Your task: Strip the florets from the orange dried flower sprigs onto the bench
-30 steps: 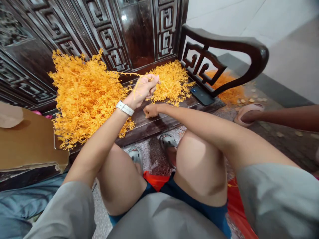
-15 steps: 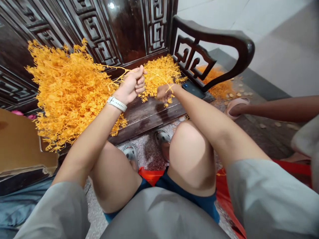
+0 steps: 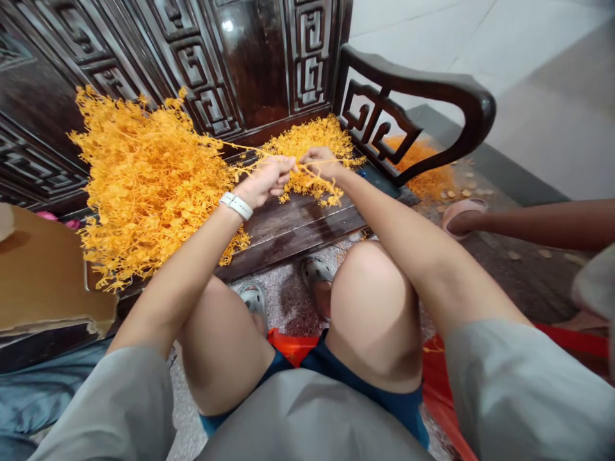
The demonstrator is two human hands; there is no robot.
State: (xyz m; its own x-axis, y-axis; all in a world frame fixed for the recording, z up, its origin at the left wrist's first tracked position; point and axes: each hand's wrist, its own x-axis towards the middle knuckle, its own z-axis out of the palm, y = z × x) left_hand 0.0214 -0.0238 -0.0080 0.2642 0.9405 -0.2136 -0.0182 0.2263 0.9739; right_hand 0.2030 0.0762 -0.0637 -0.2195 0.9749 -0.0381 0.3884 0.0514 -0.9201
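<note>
Separation step in hand at the bench [image 3: 298, 224].
Your left hand [image 3: 269, 180] and right hand [image 3: 321, 160] each pinch one orange sprig [image 3: 298, 168], stretched between them above the smaller pile [image 3: 314, 136]; parting it likely calls for a steady opposing pull.

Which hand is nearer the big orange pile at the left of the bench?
Left. The left hand sits just right of the big orange pile, gripping an orange sprig; the right hand is farther right, over the smaller pile, pinching the same sprig.
</note>
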